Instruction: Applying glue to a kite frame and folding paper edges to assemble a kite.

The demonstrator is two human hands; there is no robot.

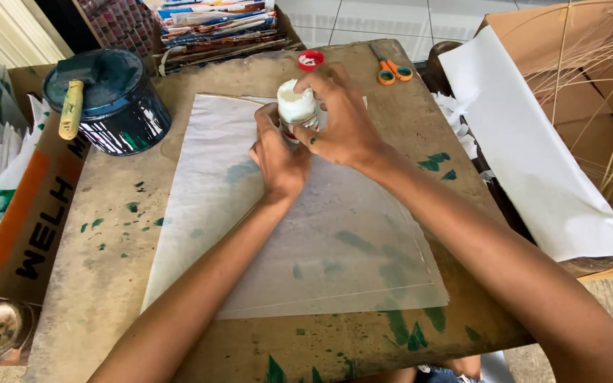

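Head view: a small white bottle (297, 106) is gripped by both hands above the far edge of a translucent paper sheet (299, 234) spread on the stained board (94, 284). The left hand (278, 159) is wrapped round its lower part; the right hand (345, 117) is closed over its top. A red cap (311, 59) and orange scissors (390, 69) lie beyond; a dark paint tin (111, 103) stands far left.

Both hands, left hand (278, 157) and right hand (342, 117), grip a white bottle (296, 106) above thin paper (306, 234).
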